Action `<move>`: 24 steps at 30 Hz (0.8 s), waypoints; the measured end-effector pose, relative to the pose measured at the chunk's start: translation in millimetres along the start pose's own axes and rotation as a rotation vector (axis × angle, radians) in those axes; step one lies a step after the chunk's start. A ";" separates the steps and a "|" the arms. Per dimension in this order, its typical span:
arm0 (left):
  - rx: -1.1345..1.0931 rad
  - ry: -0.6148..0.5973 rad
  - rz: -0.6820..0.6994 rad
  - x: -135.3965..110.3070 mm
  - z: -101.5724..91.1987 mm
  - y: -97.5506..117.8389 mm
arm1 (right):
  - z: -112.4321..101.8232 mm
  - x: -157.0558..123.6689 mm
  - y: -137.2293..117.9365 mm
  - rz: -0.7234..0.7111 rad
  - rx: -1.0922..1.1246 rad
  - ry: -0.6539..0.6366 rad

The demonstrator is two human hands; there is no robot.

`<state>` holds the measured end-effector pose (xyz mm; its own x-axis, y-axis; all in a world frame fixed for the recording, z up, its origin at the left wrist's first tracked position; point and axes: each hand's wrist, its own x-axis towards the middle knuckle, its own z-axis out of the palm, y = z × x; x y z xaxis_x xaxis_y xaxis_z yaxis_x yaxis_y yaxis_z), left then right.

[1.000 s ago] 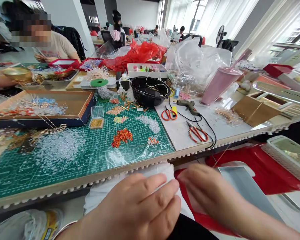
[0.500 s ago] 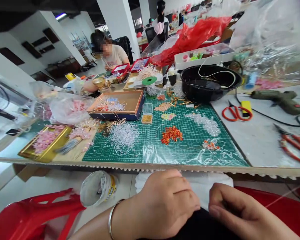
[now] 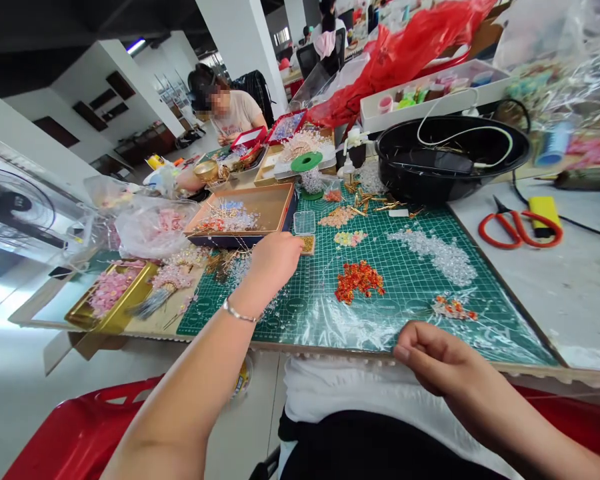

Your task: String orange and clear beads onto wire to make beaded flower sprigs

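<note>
My left hand (image 3: 276, 263) is stretched over the green cutting mat (image 3: 307, 310), fingertips pinched together at a small clear box of gold beads (image 3: 307, 245). Whatever lies between those fingertips is too small to make out. Partly behind this hand is a heap of clear beads (image 3: 240, 268). Close to the mat's front edge, my right hand (image 3: 437, 357) is closed in a pinch; what it holds, if anything, is hidden. Orange-red beads (image 3: 359, 281) are piled between the hands. A small beaded spray with orange and clear beads (image 3: 453, 309) rests beyond my right hand.
A cardboard box (image 3: 275, 203) holds beaded stems. Behind the mat stand a green spool (image 3: 307, 162) and a black basin (image 3: 447, 177). Red-handled scissors (image 3: 520, 230) lie at right. A gold tray of pink pieces (image 3: 147, 270) is at left. Another person (image 3: 237, 110) sits across.
My left hand has moved from above my lap forward and left to the gold bead box. My right hand has risen slightly to the table's edge, still pinched. The view has shifted.
</note>
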<state>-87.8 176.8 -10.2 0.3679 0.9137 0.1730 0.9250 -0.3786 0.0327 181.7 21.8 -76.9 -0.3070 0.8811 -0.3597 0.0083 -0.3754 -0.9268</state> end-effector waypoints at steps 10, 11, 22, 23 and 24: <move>0.124 -0.329 0.139 58.1 25.1 -10.7 | -6.3 8.8 1.3 0.060 0.055 -0.084; 0.131 -0.336 0.133 59.3 25.4 -11.3 | -6.5 8.7 0.9 0.070 0.068 -0.092; 0.143 -0.241 0.048 50.9 21.7 -7.8 | -5.1 6.2 -13.3 0.121 0.210 -0.113; 0.129 -0.226 0.038 49.9 21.2 -6.8 | -5.6 4.2 -14.2 0.120 0.221 -0.115; 0.111 -0.210 0.028 49.3 20.4 -6.0 | -6.2 1.9 -15.0 0.119 0.231 -0.116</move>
<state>-73.2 227.1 -21.9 0.3947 0.9181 -0.0362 0.9146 -0.3963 -0.0799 186.9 30.9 -64.4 -0.4238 0.7930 -0.4376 -0.1625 -0.5419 -0.8246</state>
